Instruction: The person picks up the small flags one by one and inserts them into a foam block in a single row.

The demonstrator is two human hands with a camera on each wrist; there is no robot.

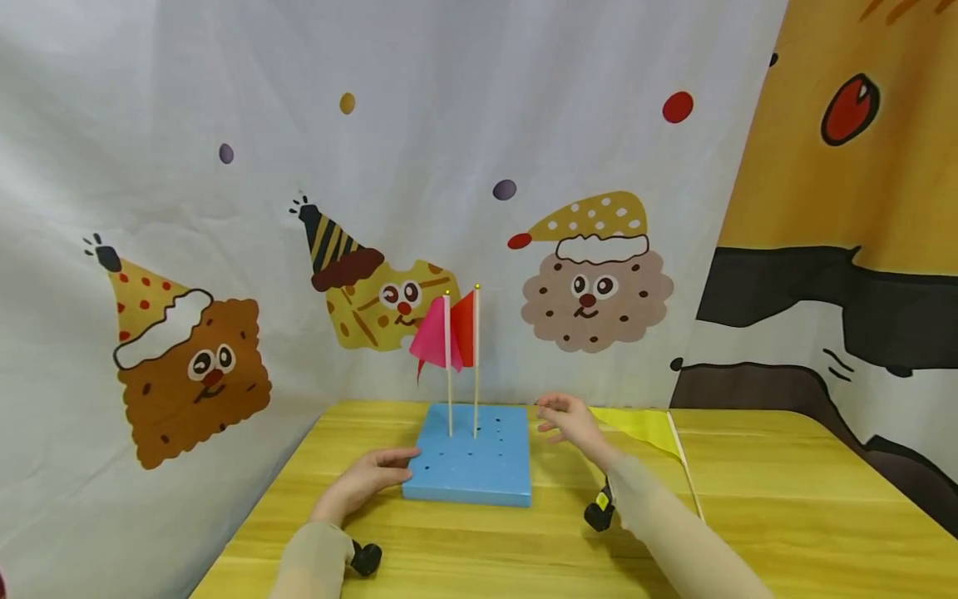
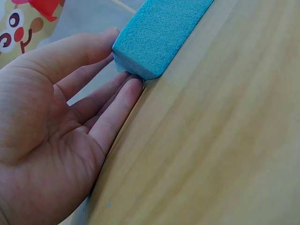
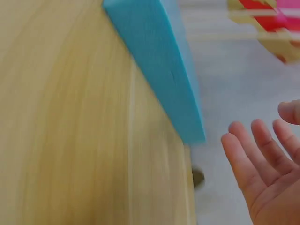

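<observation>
A blue foam board [image 1: 467,480] with small holes lies on the wooden table. Two flags on thin sticks stand upright in it: a pink flag [image 1: 432,337] and, to its right, a red flag [image 1: 466,331]. My left hand [image 1: 362,484] rests at the board's left side. In the left wrist view its thumb meets the top edge of the block [image 2: 161,35], with the fingertips by the lower corner. Beyond the board's right side, my right hand [image 1: 572,426] is raised with its fingers apart and nothing held. The right wrist view shows its open palm [image 3: 274,187] facing the board.
A yellow flag [image 1: 649,427] lies on the table to the right, its stick [image 1: 686,466] partly behind the right forearm. Behind the table [image 1: 793,482] hangs a white curtain [image 1: 419,75] printed with cartoon biscuits. Small black wrist devices [image 1: 367,559] sit under both sleeves.
</observation>
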